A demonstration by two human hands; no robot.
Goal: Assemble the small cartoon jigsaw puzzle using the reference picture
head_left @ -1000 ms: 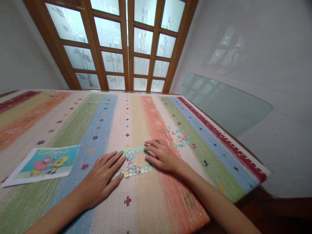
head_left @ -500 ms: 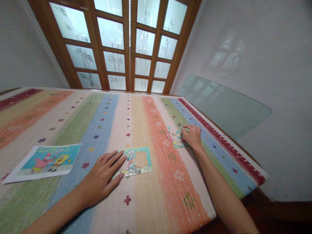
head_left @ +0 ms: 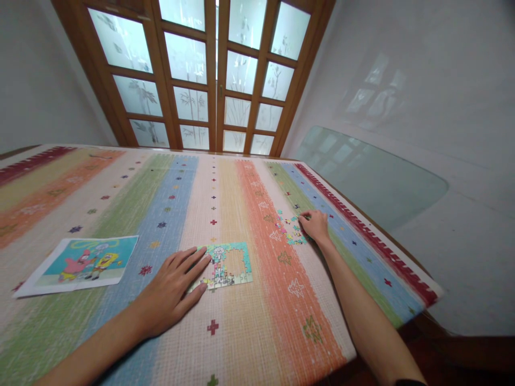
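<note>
A partly joined jigsaw puzzle [head_left: 243, 276] lies flat on the cloth, with a bare gap in its right half where the cloth shows through. Over its left side rests my left hand [head_left: 173, 289], palm down with the fingers stretched out, hiding that part. Farther right is a loose heap of small jigsaw pieces [head_left: 295, 234], mostly teal with some pink and yellow. My right hand [head_left: 316, 225] is at the heap's right edge, thumb and finger pinched together on what looks like a small jigsaw piece, largely hidden by the fingertips.
A printed picture sheet [head_left: 92, 262] of cartoon figures lies on the left of the striped tablecloth [head_left: 233, 343]. The table's right edge runs along a pale wall [head_left: 462, 257]. Wooden doors with frosted panes [head_left: 241, 72] stand beyond the far edge.
The fingers of my right hand have drawn together into a pinch at the heap and shifted slightly left. My left hand stays on the puzzle. The view has swung a little to the left.
</note>
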